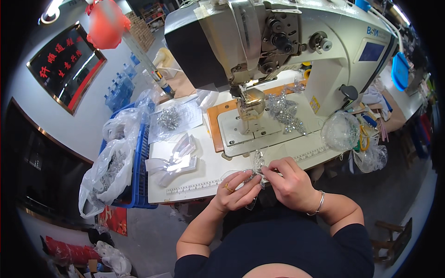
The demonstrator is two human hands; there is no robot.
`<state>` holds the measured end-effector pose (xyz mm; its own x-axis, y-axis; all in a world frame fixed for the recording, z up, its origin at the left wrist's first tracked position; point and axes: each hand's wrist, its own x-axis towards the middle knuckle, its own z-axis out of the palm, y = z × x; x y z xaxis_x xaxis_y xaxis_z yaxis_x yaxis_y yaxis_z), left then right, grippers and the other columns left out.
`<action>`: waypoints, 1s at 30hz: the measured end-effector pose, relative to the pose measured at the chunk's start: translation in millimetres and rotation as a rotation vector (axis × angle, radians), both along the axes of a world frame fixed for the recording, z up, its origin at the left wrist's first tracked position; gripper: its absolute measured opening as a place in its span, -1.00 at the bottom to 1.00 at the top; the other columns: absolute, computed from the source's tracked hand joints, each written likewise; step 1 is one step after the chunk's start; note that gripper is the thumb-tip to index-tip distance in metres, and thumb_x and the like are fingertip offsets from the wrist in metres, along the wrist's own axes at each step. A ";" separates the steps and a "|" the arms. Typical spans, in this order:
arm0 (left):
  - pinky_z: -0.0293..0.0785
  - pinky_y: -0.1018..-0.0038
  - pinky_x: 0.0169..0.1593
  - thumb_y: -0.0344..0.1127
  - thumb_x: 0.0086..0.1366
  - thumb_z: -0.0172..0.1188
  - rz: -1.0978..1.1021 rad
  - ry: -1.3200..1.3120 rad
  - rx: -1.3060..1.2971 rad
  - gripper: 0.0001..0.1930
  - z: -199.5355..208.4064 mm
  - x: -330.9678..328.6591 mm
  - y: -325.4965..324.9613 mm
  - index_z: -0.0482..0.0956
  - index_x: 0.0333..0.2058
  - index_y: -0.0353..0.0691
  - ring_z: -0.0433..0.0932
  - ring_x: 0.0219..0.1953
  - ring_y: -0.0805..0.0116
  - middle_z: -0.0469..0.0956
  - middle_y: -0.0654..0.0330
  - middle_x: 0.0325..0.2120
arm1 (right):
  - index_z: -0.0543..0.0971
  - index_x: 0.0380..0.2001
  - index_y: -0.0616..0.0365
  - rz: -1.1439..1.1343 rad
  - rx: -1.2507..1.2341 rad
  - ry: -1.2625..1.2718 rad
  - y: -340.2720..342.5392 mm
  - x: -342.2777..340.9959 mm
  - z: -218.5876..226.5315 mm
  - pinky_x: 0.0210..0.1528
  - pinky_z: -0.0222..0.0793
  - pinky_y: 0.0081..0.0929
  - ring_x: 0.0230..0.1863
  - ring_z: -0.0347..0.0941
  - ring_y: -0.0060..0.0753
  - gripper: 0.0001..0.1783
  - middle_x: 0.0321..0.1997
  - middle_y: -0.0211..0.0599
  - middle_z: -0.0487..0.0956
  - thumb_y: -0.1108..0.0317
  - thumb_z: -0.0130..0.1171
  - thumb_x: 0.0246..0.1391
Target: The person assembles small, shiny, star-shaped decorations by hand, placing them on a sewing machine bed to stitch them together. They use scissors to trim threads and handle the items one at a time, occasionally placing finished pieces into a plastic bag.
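At the front edge of the sewing table, both hands are closed on a clear, rhinestone-studded piece (258, 160) with loops sticking out above and below the fingers. My left hand (236, 192), wearing a ring, pinches its left side. My right hand (293, 184), with a bangle at the wrist, pinches its right side close to the left fingertips. Just beyond stands a white sewing machine (320, 28), its needle and presser area above a metal plate (232, 132). More sparkling rhinestone pieces (285, 111) lie heaped right of the needle. The fingers hide the middle of the held piece.
Clear plastic strips (178, 160) and a rhinestone cluster (169, 119) on a plastic sheet lie on the left. A blue crate (143, 185) with plastic bags stands against the table's left edge. At right are a clear bag (340, 130) and yellow-handled scissors (364, 139).
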<state>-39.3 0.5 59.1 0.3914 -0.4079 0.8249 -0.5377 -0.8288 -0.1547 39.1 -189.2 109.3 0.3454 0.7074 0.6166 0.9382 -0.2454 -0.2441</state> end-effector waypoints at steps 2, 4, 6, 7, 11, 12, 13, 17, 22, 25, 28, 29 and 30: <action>0.51 0.37 -0.13 -0.38 0.03 0.31 -0.003 0.000 0.006 -0.72 -0.6 0.0 0.2 0.49 -0.25 -0.10 0.50 -0.09 0.23 0.61 0.29 -0.21 | 0.55 -0.27 0.27 0.007 -0.007 0.014 -0.2 -0.4 -0.5 -0.23 0.39 -0.43 -0.29 0.40 -0.24 -0.66 -0.33 -0.26 0.45 0.54 0.13 -0.26; 0.52 0.38 -0.13 -0.37 0.04 0.31 -0.009 0.003 0.008 -0.72 -2.9 0.3 0.7 0.49 -0.25 -0.09 0.50 -0.09 0.23 0.61 0.30 -0.22 | 0.55 -0.27 0.26 0.011 0.009 0.039 -0.2 -0.2 -0.9 -0.24 0.39 -0.43 -0.30 0.40 -0.24 -0.66 -0.33 -0.25 0.45 0.57 0.15 -0.26; 0.52 0.39 -0.14 -0.43 0.03 0.30 -0.010 0.013 -0.006 -0.73 -1.1 -1.5 1.1 0.49 -0.25 -0.12 0.51 -0.10 0.22 0.62 0.27 -0.24 | 0.55 -0.26 0.26 0.012 0.048 0.075 0.2 0.7 -1.3 -0.25 0.39 -0.43 -0.31 0.39 -0.23 -0.66 -0.33 -0.25 0.44 0.61 0.17 -0.25; 0.52 0.40 -0.14 -0.46 0.03 0.29 -0.010 0.014 -0.012 -0.73 0.5 -1.6 2.2 0.49 -0.26 -0.13 0.52 -0.11 0.21 0.62 0.26 -0.25 | 0.55 -0.26 0.27 0.005 0.104 0.090 0.4 1.8 -0.4 -0.26 0.39 -0.43 -0.31 0.39 -0.22 -0.65 -0.34 -0.25 0.44 0.62 0.19 -0.25; 0.50 0.41 -0.10 -0.60 0.05 0.23 -0.024 0.265 -0.721 -0.68 -6.8 0.9 -6.0 0.45 -0.19 -0.22 0.53 -0.12 0.22 0.58 0.13 -0.20 | 0.51 -0.14 0.26 -0.052 0.341 0.184 -4.9 10.8 -10.0 -0.35 0.39 -0.44 -0.30 0.39 -0.28 -0.57 -0.24 -0.20 0.41 0.54 0.31 -0.18; 0.50 0.41 -0.08 -0.63 0.06 0.22 -0.084 0.446 -1.031 -0.66 -4.4 -1.3 -7.8 0.43 -0.17 -0.25 0.53 -0.12 0.23 0.57 0.10 -0.18 | 0.49 -0.11 0.25 -0.062 0.403 0.170 -5.0 14.9 -13.6 -0.37 0.39 -0.44 -0.30 0.38 -0.31 -0.54 -0.20 -0.20 0.40 0.49 0.33 -0.17; 0.49 0.41 -0.07 -0.66 0.06 0.20 -0.154 0.635 -1.342 -0.64 -1.6 -3.2 -10.0 0.42 -0.15 -0.27 0.53 -0.12 0.23 0.56 0.07 -0.16 | 0.47 -0.08 0.24 -0.078 0.461 0.160 -5.9 15.4 -16.0 -0.40 0.39 -0.45 -0.29 0.38 -0.34 -0.50 -0.17 -0.19 0.38 0.44 0.36 -0.16; 0.48 0.38 0.03 -0.62 0.11 0.14 -0.643 0.941 -1.993 -0.63 -11.8 3.7 6.3 0.38 -0.07 -0.31 0.51 -0.04 0.19 0.46 0.02 -0.03 | 0.43 -0.04 0.19 -0.111 0.404 0.324 -7.8 14.6 -26.1 -0.48 0.31 -0.62 -0.30 0.36 -0.43 -0.36 -0.11 -0.21 0.34 0.27 0.45 -0.24; 0.52 0.36 0.02 -0.59 0.15 0.10 -0.621 1.047 -2.108 -0.61 -19.7 -1.2 2.9 0.35 -0.01 -0.29 0.51 -0.03 0.19 0.44 0.01 -0.01 | 0.45 -0.08 0.14 -0.118 0.262 0.821 3.2 24.5 -48.6 -0.21 0.32 -0.56 -0.28 0.37 -0.50 -0.47 -0.22 -0.38 0.49 0.35 0.39 -0.16; 0.53 0.38 0.00 -0.59 0.16 0.09 -0.640 1.068 -2.121 -0.60 -22.0 -4.5 1.4 0.35 0.00 -0.29 0.52 -0.04 0.23 0.45 0.02 -0.02 | 0.46 -0.09 0.13 -0.095 0.247 0.812 5.8 23.7 -48.2 -0.22 0.33 -0.56 -0.26 0.38 -0.51 -0.50 -0.22 -0.39 0.50 0.35 0.38 -0.14; 0.54 0.39 -0.02 -0.58 0.16 0.09 -0.663 1.072 -2.127 -0.60 -21.6 -5.9 0.4 0.35 0.01 -0.29 0.53 -0.05 0.26 0.45 0.04 -0.02 | 0.47 -0.14 0.14 -0.084 0.231 0.830 8.6 22.1 -47.3 -0.23 0.34 -0.55 -0.29 0.38 -0.49 -0.56 -0.22 -0.38 0.50 0.35 0.37 -0.13; 0.54 0.40 -0.02 -0.57 0.16 0.10 -0.666 1.070 -2.129 -0.60 -21.8 -5.9 0.3 0.34 0.01 -0.29 0.53 -0.06 0.27 0.46 0.05 -0.03 | 0.47 -0.14 0.14 -0.080 0.219 0.833 9.1 22.3 -47.3 -0.23 0.34 -0.55 -0.29 0.38 -0.48 -0.56 -0.22 -0.37 0.50 0.35 0.37 -0.13; 0.55 0.40 -0.03 -0.57 0.16 0.10 -0.668 1.068 -2.131 -0.60 -22.1 -6.1 0.3 0.34 0.01 -0.29 0.53 -0.06 0.28 0.46 0.06 -0.03 | 0.48 -0.15 0.14 -0.083 0.212 0.816 9.3 22.4 -47.1 -0.23 0.35 -0.55 -0.29 0.38 -0.46 -0.57 -0.23 -0.37 0.50 0.35 0.37 -0.13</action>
